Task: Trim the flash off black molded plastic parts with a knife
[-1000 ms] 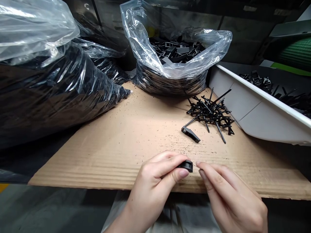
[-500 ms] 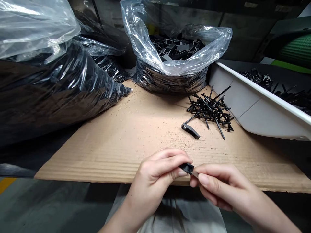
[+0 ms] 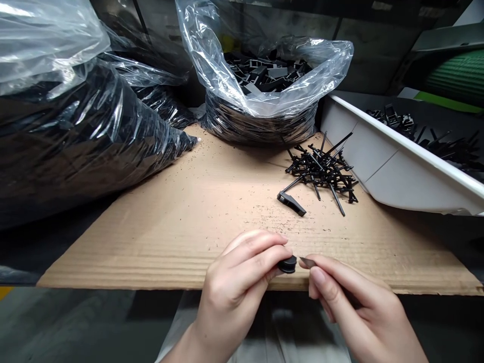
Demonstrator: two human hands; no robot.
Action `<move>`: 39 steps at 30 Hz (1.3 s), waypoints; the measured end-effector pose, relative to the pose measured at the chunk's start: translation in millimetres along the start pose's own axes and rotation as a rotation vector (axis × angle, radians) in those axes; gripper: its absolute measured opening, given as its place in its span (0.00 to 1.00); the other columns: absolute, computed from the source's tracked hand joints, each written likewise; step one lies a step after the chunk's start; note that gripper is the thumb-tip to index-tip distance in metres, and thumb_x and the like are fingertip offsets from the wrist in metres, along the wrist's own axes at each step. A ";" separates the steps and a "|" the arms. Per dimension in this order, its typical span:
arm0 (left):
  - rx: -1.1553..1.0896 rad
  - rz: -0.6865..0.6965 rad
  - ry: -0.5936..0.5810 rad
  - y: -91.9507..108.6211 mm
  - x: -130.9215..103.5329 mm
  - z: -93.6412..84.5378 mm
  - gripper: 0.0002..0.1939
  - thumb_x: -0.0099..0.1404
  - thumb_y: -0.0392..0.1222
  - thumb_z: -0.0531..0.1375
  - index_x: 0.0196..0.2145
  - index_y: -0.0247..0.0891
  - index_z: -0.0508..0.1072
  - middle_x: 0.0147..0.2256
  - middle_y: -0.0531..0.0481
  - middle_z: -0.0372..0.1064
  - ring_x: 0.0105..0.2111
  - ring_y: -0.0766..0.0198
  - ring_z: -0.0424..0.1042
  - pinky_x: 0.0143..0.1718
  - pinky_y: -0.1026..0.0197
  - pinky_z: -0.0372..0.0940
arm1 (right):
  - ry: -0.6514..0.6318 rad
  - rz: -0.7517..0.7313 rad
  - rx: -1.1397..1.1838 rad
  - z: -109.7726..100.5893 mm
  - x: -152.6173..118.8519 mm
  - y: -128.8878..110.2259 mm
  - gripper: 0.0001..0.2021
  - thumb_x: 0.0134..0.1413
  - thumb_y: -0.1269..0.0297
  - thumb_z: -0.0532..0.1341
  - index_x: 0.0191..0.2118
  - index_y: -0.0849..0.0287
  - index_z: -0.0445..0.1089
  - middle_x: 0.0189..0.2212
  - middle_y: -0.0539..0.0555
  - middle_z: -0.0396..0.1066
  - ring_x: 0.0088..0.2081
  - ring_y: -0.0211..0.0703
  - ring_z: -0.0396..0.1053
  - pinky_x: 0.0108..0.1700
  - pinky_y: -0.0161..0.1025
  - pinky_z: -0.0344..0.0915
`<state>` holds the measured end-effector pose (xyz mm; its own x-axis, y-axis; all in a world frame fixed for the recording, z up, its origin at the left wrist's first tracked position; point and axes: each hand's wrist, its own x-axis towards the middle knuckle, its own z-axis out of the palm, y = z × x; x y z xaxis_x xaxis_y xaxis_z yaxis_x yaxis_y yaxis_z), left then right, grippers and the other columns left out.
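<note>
My left hand is closed on a small black plastic part, whose rounded, grooved end sticks out past the fingertips. In a pinch of thumb and forefinger, my right hand holds a small pointed metal blade. The blade's tip points at the black part, with a narrow gap between them. Most of the part is hidden inside the left fingers. Beyond the hands, a black plastic clip lies on the cardboard, beside a tangled heap of thin black sprues.
An open clear plastic bag full of black parts stands at the back. Another large filled bag bulges over the left side. A white tray with black pieces sits at the right. Fine black shavings dot the cardboard.
The blade has come away from the black part, my right hand drawing slightly to the right. My left hand has turned the part so its rounded end shows. The camera view has shifted a little.
</note>
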<state>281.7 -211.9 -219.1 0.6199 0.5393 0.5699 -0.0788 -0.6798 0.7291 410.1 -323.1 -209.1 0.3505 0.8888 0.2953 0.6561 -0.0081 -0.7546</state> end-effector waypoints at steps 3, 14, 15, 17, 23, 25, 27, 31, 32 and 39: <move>0.009 0.055 -0.001 -1.1 -1.0 0.8 0.17 0.57 0.21 0.54 0.40 0.37 0.71 0.41 0.48 0.70 0.43 0.62 0.66 0.47 0.61 0.60 | -0.020 -0.002 -0.001 1.8 3.5 -0.8 0.06 0.55 0.70 0.53 0.30 0.57 0.65 0.19 0.45 0.64 0.16 0.29 0.60 0.19 0.25 0.60; -0.032 0.048 -0.025 -0.1 -1.0 -1.4 0.16 0.58 0.21 0.53 0.39 0.35 0.73 0.41 0.47 0.71 0.43 0.63 0.68 0.48 0.62 0.61 | -0.600 0.270 0.334 -24.9 27.3 -2.9 0.14 0.55 0.61 0.52 0.23 0.60 0.67 0.14 0.45 0.55 0.18 0.30 0.54 0.18 0.28 0.52; -0.032 0.032 -0.022 0.2 -1.0 -1.6 0.16 0.58 0.22 0.54 0.39 0.36 0.73 0.41 0.47 0.71 0.43 0.63 0.69 0.48 0.63 0.61 | -0.648 0.307 0.388 -26.6 27.1 -4.0 0.12 0.53 0.61 0.54 0.24 0.60 0.68 0.14 0.45 0.56 0.18 0.30 0.55 0.19 0.28 0.52; -0.025 0.016 -0.015 0.3 -1.6 -1.4 0.15 0.58 0.22 0.54 0.38 0.36 0.73 0.41 0.48 0.71 0.43 0.62 0.69 0.47 0.63 0.62 | -0.648 0.384 0.490 -27.1 23.8 -6.6 0.09 0.50 0.61 0.57 0.26 0.58 0.72 0.15 0.45 0.59 0.18 0.30 0.55 0.20 0.29 0.53; -0.042 -0.107 0.023 -1.7 -7.0 3.2 0.19 0.58 0.25 0.56 0.45 0.41 0.68 0.40 0.51 0.72 0.40 0.63 0.71 0.44 0.64 0.65 | 0.053 0.528 0.646 -8.8 13.7 -7.9 0.06 0.45 0.62 0.62 0.33 0.53 0.72 0.19 0.45 0.62 0.18 0.29 0.58 0.18 0.26 0.58; -0.115 -0.177 0.012 -0.8 -6.8 3.4 0.20 0.58 0.26 0.56 0.46 0.44 0.66 0.40 0.54 0.72 0.37 0.65 0.73 0.40 0.68 0.67 | 0.061 0.440 0.650 -0.5 14.0 -6.2 0.06 0.45 0.67 0.62 0.33 0.51 0.72 0.17 0.44 0.60 0.17 0.27 0.56 0.18 0.24 0.57; -0.157 -0.208 -0.017 1.4 -4.3 1.4 0.18 0.58 0.27 0.57 0.44 0.45 0.68 0.38 0.55 0.73 0.35 0.66 0.73 0.38 0.69 0.67 | 0.019 0.314 0.630 6.6 15.1 -4.0 0.07 0.45 0.70 0.61 0.31 0.51 0.73 0.16 0.43 0.59 0.16 0.26 0.55 0.18 0.22 0.56; -0.197 -0.198 -0.110 6.7 2.7 -5.3 0.11 0.58 0.31 0.59 0.38 0.44 0.74 0.32 0.55 0.75 0.33 0.64 0.73 0.35 0.69 0.67 | 0.098 0.186 0.678 17.0 16.2 -1.6 0.03 0.48 0.68 0.60 0.28 0.54 0.70 0.17 0.44 0.61 0.18 0.28 0.57 0.19 0.25 0.57; -0.222 -0.211 -0.120 7.6 3.9 -6.6 0.10 0.58 0.33 0.59 0.37 0.43 0.74 0.31 0.54 0.75 0.32 0.63 0.73 0.34 0.69 0.68 | 0.102 0.186 0.700 18.9 16.1 -1.8 0.03 0.50 0.66 0.59 0.28 0.54 0.69 0.17 0.44 0.60 0.18 0.28 0.57 0.19 0.26 0.57; -0.381 -0.482 -0.074 9.6 4.2 -7.7 0.09 0.57 0.36 0.59 0.36 0.37 0.76 0.26 0.49 0.73 0.18 0.68 0.68 0.21 0.67 0.67 | 0.181 0.228 0.634 16.9 6.8 1.3 0.08 0.57 0.63 0.52 0.27 0.56 0.61 0.19 0.45 0.54 0.20 0.30 0.54 0.21 0.29 0.55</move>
<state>277.5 -212.3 -206.8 0.7066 0.6964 0.1250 -0.0413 -0.1357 0.9899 402.0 -309.3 -217.9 0.5756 0.8057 0.1400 0.0548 0.1327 -0.9896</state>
